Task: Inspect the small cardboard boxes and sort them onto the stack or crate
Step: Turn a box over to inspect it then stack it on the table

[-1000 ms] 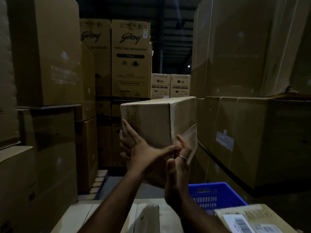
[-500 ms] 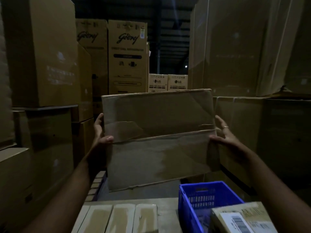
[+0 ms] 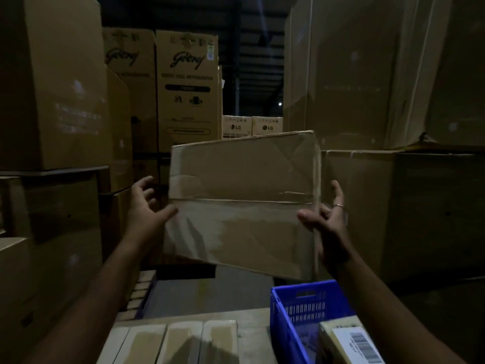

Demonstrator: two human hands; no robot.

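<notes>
Grip first: the cardboard box (image 3: 241, 206) is pinched at chest height between the left hand (image 3: 147, 208) and right hand (image 3: 325, 219), thumbs on its taped face, probably so it can be checked. Room below is tight-ish, with the blue crate (image 3: 296, 321) and bench (image 3: 252, 334) underneath and big cartons crowded on both sides.

Just one view here, a wide-angle head cam looking forward and a bit down a dim aisle between tall stacked cartons (image 3: 52, 82). It sits close enough that both forearms reach in from the bottom edge, with a blue crate (image 3: 283, 319) right below at lower right. The far end of the aisle is well off, and there's no second camera to overlap with.
</notes>
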